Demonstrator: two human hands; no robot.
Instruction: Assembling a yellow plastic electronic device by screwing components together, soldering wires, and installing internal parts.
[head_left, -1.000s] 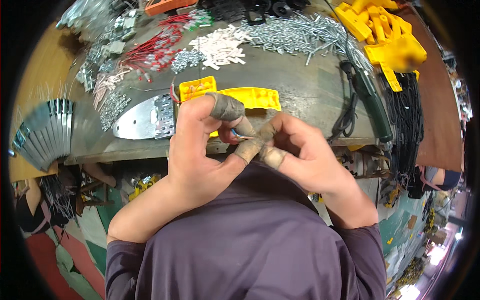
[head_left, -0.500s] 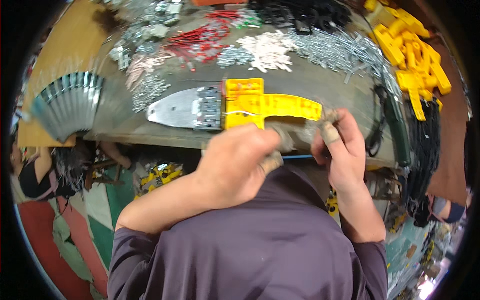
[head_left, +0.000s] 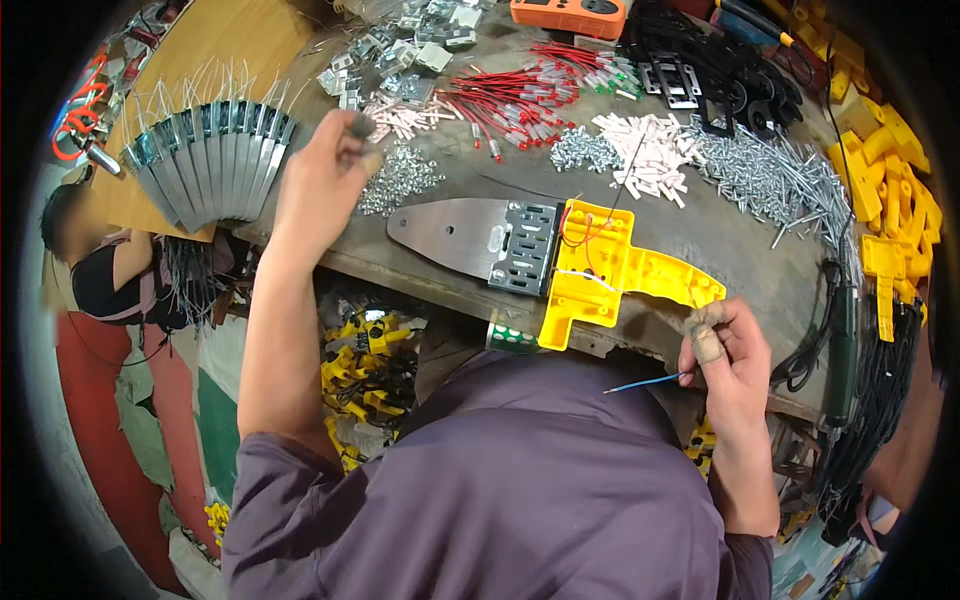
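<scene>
In front of me lies an open yellow plastic tool housing (head_left: 590,285) with a handle and red and white wires inside. A flat pointed metal plate (head_left: 450,235) with a slotted bracket sticks out of its left side. My right hand (head_left: 728,355) is closed at the handle's end, pinching a blue wire (head_left: 640,384) whose bare tip points left. My left hand (head_left: 330,175) reaches out at the left, fingers bent and thumb apart, beside pale small tubes (head_left: 408,117) and a heap of silver nuts (head_left: 400,182). I see nothing held in it.
Metal plates (head_left: 215,165) with wires stand fanned at the left. Behind lie red-wired parts (head_left: 515,95), white tubes (head_left: 650,150), screws (head_left: 775,175) and an orange meter (head_left: 570,15). Yellow housings (head_left: 880,150) and a dark green-handled tool (head_left: 842,360) are at the right. Another person (head_left: 110,260) sits at far left.
My left hand has moved from in front of the housing to the small parts at the far left. My right hand stays by the handle's end. The whole view has shifted and tilted.
</scene>
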